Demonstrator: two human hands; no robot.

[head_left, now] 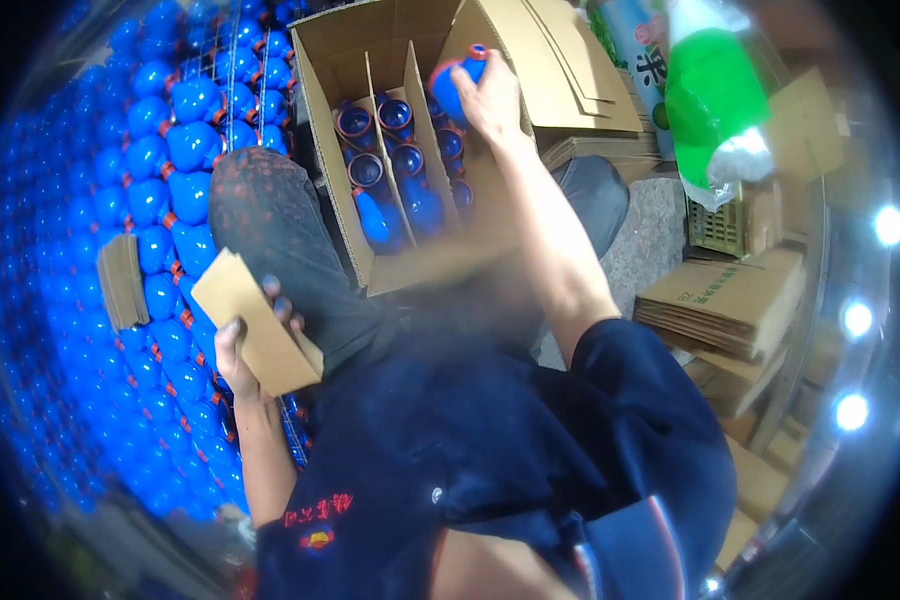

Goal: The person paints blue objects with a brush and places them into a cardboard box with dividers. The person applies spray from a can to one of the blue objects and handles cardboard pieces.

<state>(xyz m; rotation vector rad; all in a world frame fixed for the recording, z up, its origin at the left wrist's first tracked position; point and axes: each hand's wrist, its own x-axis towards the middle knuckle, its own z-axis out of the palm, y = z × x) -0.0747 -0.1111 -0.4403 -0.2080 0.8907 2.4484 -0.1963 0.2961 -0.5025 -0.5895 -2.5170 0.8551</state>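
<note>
My right hand grips a blue bottle with an orange ring over the right column of an open cardboard box. Inside the box, cardboard dividers split it into columns, and several blue bottles stand in them, mouths up. My left hand holds a flat cardboard piece low at the left, beside my dark-trousered knee. The box rests against that knee.
A big heap of blue bottles with orange rings fills the left side. A small stack of cardboard pieces lies on it. Flattened cartons are piled at the right, and a green and white bag hangs above them.
</note>
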